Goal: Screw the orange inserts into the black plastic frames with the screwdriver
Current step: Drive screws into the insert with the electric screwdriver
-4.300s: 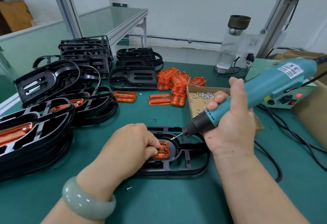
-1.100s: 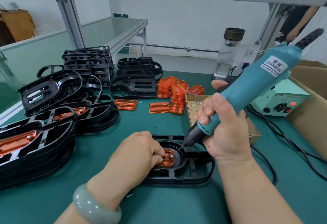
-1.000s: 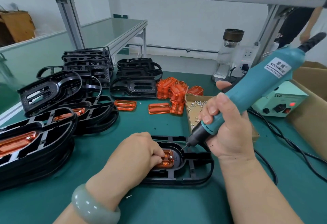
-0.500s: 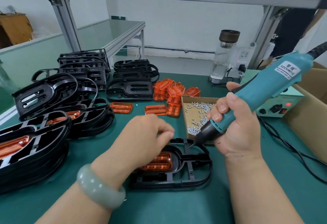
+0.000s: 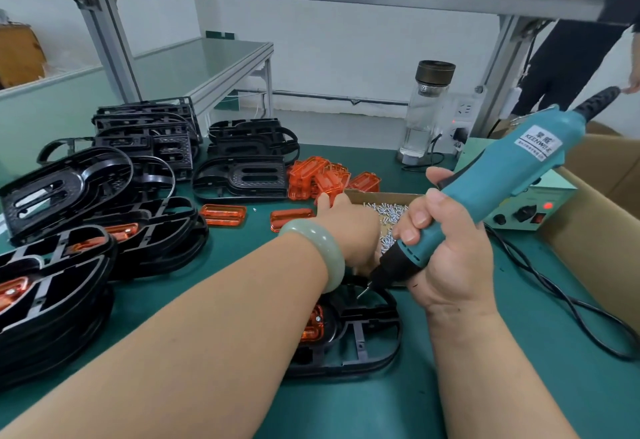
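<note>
Orange insert [image 5: 313, 326]: seated in black frame [image 5: 363, 338], nearer than both hands.
Screws [image 5: 391, 211]: just beyond left hand [image 5: 346, 230] — fingers hidden, grip cannot be told.
Right hand [image 5: 450, 258]: grips screwdriver [image 5: 485, 192], slanting down-left toward frame.

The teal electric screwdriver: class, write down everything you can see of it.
The screwdriver has a teal, plastic-looking body, a black nose with a thin metal bit, a white KEENWISE label and a black ribbed cord sleeve at the top. It tilts, bit pointing down-left over the black frame. The right hand grips its lower body.
</note>
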